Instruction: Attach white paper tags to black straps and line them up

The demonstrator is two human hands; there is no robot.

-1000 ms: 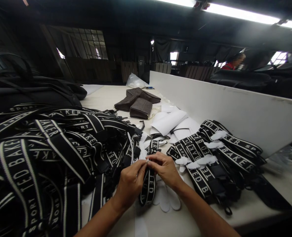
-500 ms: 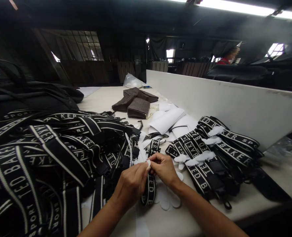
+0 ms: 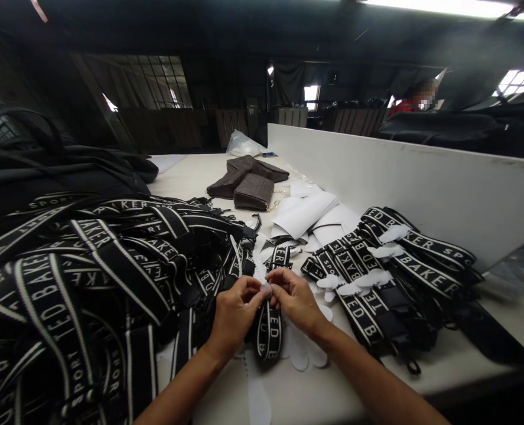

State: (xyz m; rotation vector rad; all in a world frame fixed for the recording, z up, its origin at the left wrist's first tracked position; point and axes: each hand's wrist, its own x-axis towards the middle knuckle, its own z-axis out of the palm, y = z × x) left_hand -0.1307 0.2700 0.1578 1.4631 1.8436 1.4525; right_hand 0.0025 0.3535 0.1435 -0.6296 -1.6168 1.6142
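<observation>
Head view, two hands (image 3: pixel 235 313) (image 3: pixel 298 304), one white tie (image 3: pixel 259 270) (pinched), one strap bundle (image 3: pixel 269 336) beneath

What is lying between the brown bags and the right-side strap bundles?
White sheets lie between the brown bags and the strap bundles, in the head view.

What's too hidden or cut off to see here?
- Head view: middle of the folded strap, behind the left hand and right hand.
- Head view: bottom of the strap pile, buried under top straps.
- Head view: rest of the black bag, cut off by the left edge.
</observation>
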